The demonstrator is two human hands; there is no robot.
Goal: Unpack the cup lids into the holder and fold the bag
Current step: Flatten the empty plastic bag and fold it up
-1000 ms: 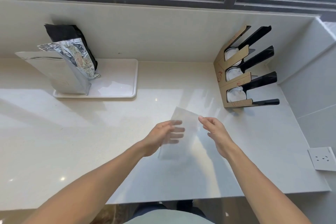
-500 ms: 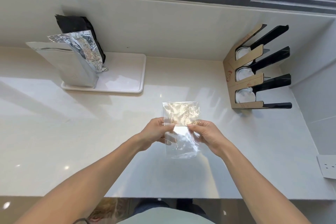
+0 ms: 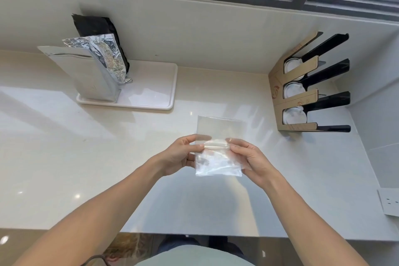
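A clear, empty plastic bag [image 3: 218, 162] is held above the middle of the counter. My left hand [image 3: 181, 155] pinches its left side and my right hand [image 3: 250, 157] pinches its right side, thumbs meeting along a crease across the bag's middle. The upper half [image 3: 220, 128] stands up beyond my fingers. The cardboard-and-black lid holder [image 3: 302, 101] stands at the right against the wall, with white cup lids [image 3: 293, 116] in each of its three slots.
A white tray [image 3: 151, 93] at the back left carries a silver pouch [image 3: 95, 75], a crumpled foil bag and a black bag. A white socket plate [image 3: 389, 203] lies at the right edge. The window wall runs behind the counter.
A second ago the bag lay flat under my hands. I have lifted it and pinched both sides; since half a second ago the hands have spread slightly along the crease.
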